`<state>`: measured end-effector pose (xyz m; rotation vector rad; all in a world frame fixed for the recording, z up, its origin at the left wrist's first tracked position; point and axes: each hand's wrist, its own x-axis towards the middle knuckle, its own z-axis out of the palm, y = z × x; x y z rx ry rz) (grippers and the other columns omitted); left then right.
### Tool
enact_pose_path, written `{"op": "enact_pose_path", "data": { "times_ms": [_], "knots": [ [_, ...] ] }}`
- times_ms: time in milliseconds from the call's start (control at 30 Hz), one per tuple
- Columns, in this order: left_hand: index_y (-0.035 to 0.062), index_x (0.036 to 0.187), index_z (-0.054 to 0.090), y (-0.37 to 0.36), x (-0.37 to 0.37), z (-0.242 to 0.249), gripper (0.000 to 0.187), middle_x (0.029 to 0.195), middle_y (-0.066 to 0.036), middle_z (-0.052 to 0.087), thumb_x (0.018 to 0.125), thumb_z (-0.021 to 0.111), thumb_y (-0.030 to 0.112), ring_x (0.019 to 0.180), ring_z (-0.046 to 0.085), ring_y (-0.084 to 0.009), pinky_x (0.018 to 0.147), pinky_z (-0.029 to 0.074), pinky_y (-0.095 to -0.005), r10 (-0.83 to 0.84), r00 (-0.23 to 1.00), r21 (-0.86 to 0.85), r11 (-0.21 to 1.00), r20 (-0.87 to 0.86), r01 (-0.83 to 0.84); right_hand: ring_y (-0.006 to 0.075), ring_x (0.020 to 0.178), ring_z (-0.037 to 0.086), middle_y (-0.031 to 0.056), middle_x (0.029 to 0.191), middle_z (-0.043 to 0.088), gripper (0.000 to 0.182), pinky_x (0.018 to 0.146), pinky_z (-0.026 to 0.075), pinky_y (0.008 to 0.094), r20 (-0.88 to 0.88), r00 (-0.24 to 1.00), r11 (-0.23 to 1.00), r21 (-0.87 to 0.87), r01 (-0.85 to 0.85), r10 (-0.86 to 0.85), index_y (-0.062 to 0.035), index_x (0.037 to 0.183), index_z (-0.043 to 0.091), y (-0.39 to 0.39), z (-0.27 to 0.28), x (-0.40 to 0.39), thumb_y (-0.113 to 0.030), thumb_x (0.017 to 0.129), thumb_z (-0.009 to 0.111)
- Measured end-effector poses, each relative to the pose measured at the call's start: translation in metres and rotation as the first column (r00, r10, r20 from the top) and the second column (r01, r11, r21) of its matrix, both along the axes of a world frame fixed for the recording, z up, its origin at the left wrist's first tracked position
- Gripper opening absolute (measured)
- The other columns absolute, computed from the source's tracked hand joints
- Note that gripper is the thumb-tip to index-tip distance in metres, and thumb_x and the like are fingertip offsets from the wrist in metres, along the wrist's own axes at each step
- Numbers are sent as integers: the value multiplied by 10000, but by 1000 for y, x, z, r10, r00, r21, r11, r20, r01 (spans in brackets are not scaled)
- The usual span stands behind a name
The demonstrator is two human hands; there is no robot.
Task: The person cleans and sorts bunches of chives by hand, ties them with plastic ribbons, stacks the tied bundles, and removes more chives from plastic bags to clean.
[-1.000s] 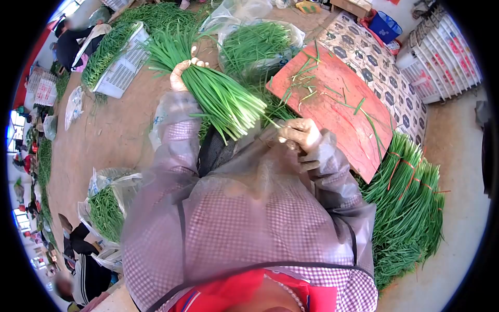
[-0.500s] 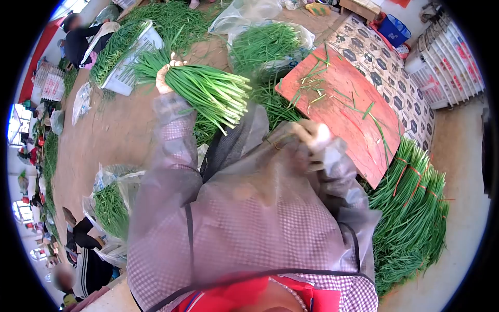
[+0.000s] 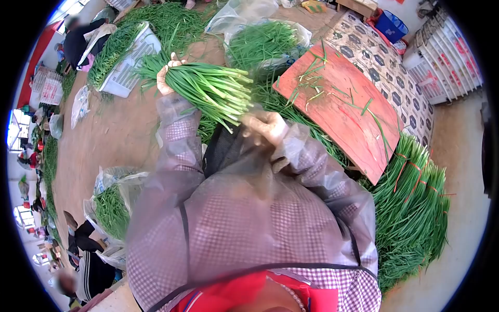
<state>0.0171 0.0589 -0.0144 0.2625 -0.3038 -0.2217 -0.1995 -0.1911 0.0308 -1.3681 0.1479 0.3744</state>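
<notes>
A bunch of garlic chives (image 3: 210, 88) is gripped in my left hand (image 3: 165, 75), whose fingers wrap round it. The pale stem ends point right and toward me, and the leaves trail off to the left. Just below those stem ends is my right hand (image 3: 267, 127), its fingers curled together and partly blurred. Whether it touches the stems, or what it pinches, I cannot make out. Loose chives lie under the edge of a red board (image 3: 348, 104), which has scraps of leaf scattered on it.
Tied chive bundles (image 3: 413, 208) are stacked at the right. Ahead is an open plastic bag of chives (image 3: 265, 44); another bag (image 3: 112, 208) sits at left. A white crate (image 3: 130, 62) leans near a chive heap. Other people (image 3: 86, 39) sit at the left.
My right hand has moved left and away from my body, from beside the red board to the stem ends. The left hand keeps its hold on the chives, almost in place.
</notes>
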Motion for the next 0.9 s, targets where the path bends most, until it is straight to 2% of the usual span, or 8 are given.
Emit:
{"op": "enact_pose_path", "data": {
  "times_ms": [100,400,467,500,600,767,833,900],
  "knots": [
    [-80,1221,420,-4,4,-4,498,858,-44,580,788,568,113,853,567,-183,1014,357,-360,-11,1000,-6,1000,10,11,79,385,395,30,572,560,269,378,302,233,2,1000,998,68,11,-11,-20,843,666,10,-6,8,-289,829,676],
    [-37,1089,505,12,5,-2,364,828,-81,583,782,583,143,845,570,-239,971,413,-395,61,997,61,996,-40,-58,67,432,403,23,551,547,211,417,298,220,-64,998,997,81,1,4,-13,778,665,-42,-19,-19,-215,835,637],
    [-36,1075,510,12,5,-3,348,825,-82,582,779,577,135,842,571,-238,961,423,-395,14,1000,27,1000,-26,-13,68,460,425,5,572,559,215,438,316,221,-66,997,988,-148,-48,39,-24,770,665,-49,-17,-21,-230,829,646],
    [-36,1061,515,10,5,-4,333,822,-84,581,776,571,127,840,571,-237,950,432,-396,-31,999,-7,1000,-12,31,68,460,425,5,572,559,215,438,316,221,-65,997,988,-149,-46,37,-24,770,665,-48,-14,-20,-230,829,646],
    [-49,1076,509,10,7,-9,349,859,-80,584,781,577,125,906,554,-249,973,413,-413,1,1000,9,1000,-30,-1,59,480,440,-12,598,570,208,446,324,216,-20,999,985,-169,-40,37,-39,767,669,-41,-1,-13,-239,824,656],
    [-61,1107,497,6,5,-15,380,874,-75,598,799,586,142,1011,520,-270,971,412,-441,-24,999,-45,999,-33,23,49,501,448,-16,618,563,120,451,350,208,192,980,998,-22,60,-55,-27,861,660,-9,20,-2,-142,848,625],
    [-46,1124,500,10,10,-16,393,855,-68,597,801,583,163,994,527,-264,960,420,-432,-80,996,-36,996,-43,79,52,474,428,-10,592,536,186,433,322,208,125,984,991,-57,-121,127,-49,840,677,-12,27,-2,-206,888,589],
    [-20,1126,509,12,12,-19,384,856,-64,599,811,569,191,986,527,-258,954,420,-423,-62,998,17,998,33,62,71,497,491,17,598,569,217,448,380,220,51,927,920,-148,-362,373,-31,826,677,-29,41,-2,-221,889,595]
  ]
}}
